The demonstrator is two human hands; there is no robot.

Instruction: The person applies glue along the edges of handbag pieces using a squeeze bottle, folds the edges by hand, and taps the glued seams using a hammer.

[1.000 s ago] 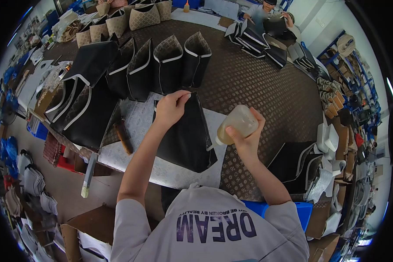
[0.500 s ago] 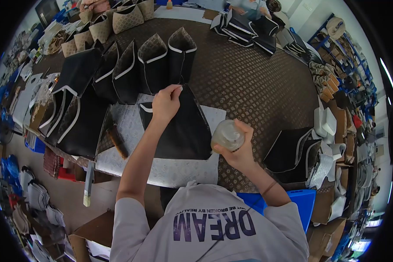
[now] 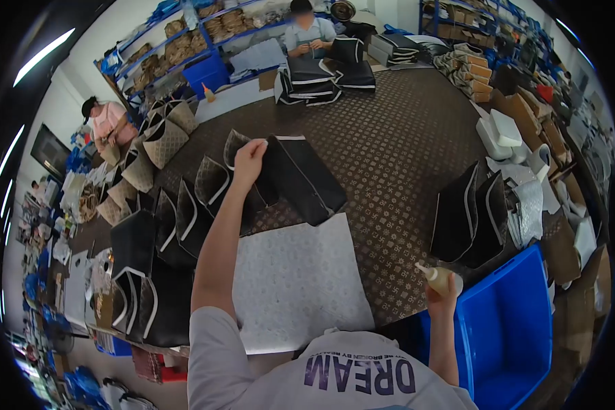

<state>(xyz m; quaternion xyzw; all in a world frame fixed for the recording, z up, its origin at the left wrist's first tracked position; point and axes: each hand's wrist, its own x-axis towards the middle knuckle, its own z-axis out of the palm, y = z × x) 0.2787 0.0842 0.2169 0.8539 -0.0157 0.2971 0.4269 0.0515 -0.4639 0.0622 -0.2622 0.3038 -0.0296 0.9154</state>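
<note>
My left hand (image 3: pixel 249 162) pinches the top corner of a black bag panel (image 3: pixel 306 179) with a pale edge strip, which lies slanted on the patterned table. Just left of it, a row of black bags with patterned lining (image 3: pixel 212 179) stands with open tops, partly hidden by my forearm. In my right hand (image 3: pixel 441 304), low at the table's right edge, is a squeeze glue bottle (image 3: pixel 439 276) with its nozzle pointing up and left. Between my arms lies a white patterned sheet (image 3: pixel 297 273).
A blue bin (image 3: pixel 509 328) stands at the lower right, below two black bags (image 3: pixel 468 215). More black bags (image 3: pixel 314 78) are stacked before a person (image 3: pixel 309 34) at the far side. Beige bags (image 3: pixel 164 140) stand at the left, near another person (image 3: pixel 109 123).
The black bag has moved off the white sheet, up toward the standing row, with my left hand on its edge. My right hand has dropped down and right with the bottle. The view has tilted up.
</note>
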